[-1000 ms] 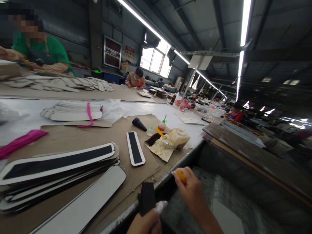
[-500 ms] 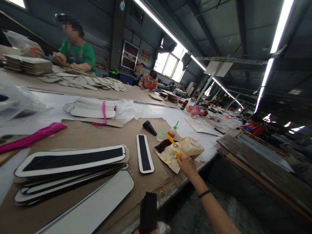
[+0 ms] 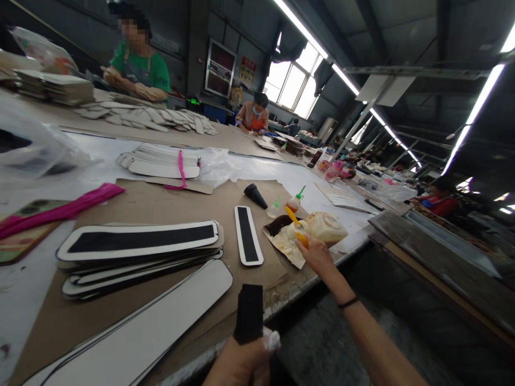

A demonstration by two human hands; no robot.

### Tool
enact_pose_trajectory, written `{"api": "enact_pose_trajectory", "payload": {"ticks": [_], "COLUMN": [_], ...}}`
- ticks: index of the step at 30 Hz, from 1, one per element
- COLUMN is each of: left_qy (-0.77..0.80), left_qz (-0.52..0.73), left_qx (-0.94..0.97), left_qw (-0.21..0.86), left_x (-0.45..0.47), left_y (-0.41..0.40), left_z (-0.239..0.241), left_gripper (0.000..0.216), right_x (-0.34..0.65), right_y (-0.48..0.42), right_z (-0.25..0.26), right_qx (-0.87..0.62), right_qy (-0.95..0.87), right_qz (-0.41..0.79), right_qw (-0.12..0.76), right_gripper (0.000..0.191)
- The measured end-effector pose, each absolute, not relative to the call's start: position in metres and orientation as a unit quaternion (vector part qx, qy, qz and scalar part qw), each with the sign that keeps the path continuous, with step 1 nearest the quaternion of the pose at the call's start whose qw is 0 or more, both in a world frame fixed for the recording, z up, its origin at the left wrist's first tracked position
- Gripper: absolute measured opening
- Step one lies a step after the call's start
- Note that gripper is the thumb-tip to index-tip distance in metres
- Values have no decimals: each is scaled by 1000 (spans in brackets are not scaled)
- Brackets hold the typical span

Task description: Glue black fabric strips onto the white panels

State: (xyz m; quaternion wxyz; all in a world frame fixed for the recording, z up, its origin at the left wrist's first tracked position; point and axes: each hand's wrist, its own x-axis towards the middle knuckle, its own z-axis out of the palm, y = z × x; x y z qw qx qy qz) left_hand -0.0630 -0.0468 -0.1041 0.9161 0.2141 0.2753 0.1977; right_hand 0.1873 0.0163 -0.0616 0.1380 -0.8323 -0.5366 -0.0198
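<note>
My right hand (image 3: 317,256) is closed around the yellow handle of a small brush (image 3: 296,227), reaching out over the table edge so the brush tip sits in the glue pot (image 3: 300,229), a little pale tub crusted with dried drips. The pot rests on a ragged scrap of cardboard (image 3: 286,247) smeared cream and brown, touching a lumpy, yellowish mound of dried glue (image 3: 325,227) just beyond it. A thin dark band circles my right wrist.

My left hand (image 3: 241,363) is low at the bottom of the view, gripping a flat black strip (image 3: 250,312) upright from below; it is matte, rectangular and looks like foam or felt. One fingertip is wrapped in white tape.

Left of the glue pot lies a short oval piece (image 3: 248,242), white rimmed with a black centre panel, flat on the brown cardboard sheet (image 3: 161,209) that covers the table. Further left a stack of long curved pieces (image 3: 140,249) of the same make sits fanned out, and a plain white one (image 3: 137,332) lies nearest me. A black cone-shaped nozzle (image 3: 256,195) and two small squeeze bottles (image 3: 295,201) with green tips stand behind the pot. A pink cord bundle (image 3: 64,209) lies at far left across a phone (image 3: 20,236), and another bundle of white pieces tied in pink (image 3: 161,161) sits further back. Other people work along the far side.
</note>
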Motion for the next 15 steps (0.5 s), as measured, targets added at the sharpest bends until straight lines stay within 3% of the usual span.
{"api": "enact_pose_trajectory", "payload": {"ticks": [5,10,15], "left_qy": [314,350,341], "left_qz": [219,240,239], "left_qx": [230,279,290], "left_qw": [895,861,862], "left_x": [-65,-67,-67], "left_y": [-45,-49,-54], "left_z": [-95,-93,-90], "left_gripper": [41,46,49], "right_x": [129,76,63], "right_y": [-30,-76,-88], "right_z": [-39,-34,-39], "right_qx": [-759,-651,-647], "right_qy": [-610,-642,-603], "right_qz": [113,297,356], "right_qw": [199,275,301], "right_gripper": [27,19,23]}}
